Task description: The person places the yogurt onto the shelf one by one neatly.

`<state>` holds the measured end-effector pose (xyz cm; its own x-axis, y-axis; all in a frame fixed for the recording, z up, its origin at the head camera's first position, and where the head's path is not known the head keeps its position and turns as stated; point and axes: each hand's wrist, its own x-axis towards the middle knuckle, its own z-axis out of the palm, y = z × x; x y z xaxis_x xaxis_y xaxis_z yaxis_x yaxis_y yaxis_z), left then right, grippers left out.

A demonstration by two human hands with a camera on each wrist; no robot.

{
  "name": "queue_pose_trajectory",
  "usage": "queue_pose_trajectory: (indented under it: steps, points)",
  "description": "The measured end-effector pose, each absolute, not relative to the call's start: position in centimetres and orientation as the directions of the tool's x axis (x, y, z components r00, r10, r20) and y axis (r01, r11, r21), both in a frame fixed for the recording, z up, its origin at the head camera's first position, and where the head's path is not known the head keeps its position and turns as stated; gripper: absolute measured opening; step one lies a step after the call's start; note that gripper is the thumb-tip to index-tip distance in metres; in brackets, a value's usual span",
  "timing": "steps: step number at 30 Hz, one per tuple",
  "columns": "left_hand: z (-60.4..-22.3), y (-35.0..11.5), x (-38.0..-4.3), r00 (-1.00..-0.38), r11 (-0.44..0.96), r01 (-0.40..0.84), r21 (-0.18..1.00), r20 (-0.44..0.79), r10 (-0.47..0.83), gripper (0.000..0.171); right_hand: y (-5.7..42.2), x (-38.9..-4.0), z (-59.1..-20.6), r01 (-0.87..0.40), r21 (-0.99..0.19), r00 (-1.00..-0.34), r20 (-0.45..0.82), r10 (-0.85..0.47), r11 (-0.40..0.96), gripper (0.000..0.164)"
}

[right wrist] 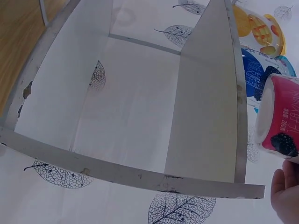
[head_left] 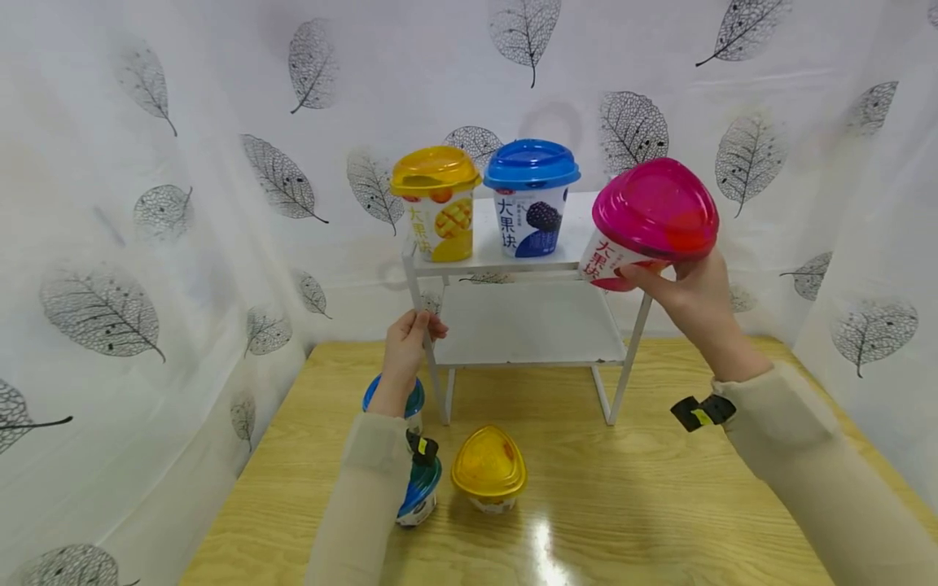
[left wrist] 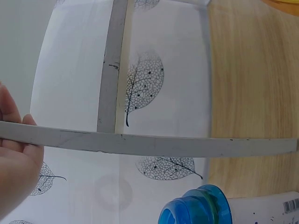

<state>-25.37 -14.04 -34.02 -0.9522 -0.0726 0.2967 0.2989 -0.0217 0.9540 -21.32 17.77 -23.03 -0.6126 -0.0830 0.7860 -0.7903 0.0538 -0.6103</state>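
My right hand [head_left: 699, 297] grips a yogurt cup with a pink lid [head_left: 655, 210], tilted at the right end of the white two-tier rack's top shelf [head_left: 491, 266]. In the right wrist view the pink cup [right wrist: 286, 114] appears at the right edge, beyond the shelf's front edge; whether it touches the shelf cannot be told. My left hand [head_left: 405, 342] holds the rack's left front leg [left wrist: 163, 146], fingers around it. Standing on the top shelf are a yellow-lidded mango cup [head_left: 442, 213] and a blue-lidded blackberry cup [head_left: 531, 199].
The rack's lower shelf [head_left: 531, 321] is white. On the wooden table [head_left: 586, 496] stand a yellow-lidded cup [head_left: 488, 465] and two blue-lidded cups, one near [head_left: 419, 494] and one farther back [head_left: 414, 400], both partly hidden by my left arm. A leaf-patterned curtain [head_left: 212, 228] surrounds the table.
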Motion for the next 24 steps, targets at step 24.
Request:
queue_pose_trajectory:
  steps: [24]
  points:
    - [-34.0, -14.0, -25.5, -0.955, -0.027, 0.289, 0.957, 0.287, -0.076, 0.029, 18.6, -24.0, -22.3, -0.689, -0.639, -0.689, 0.724, -0.033, 0.343, 0.070]
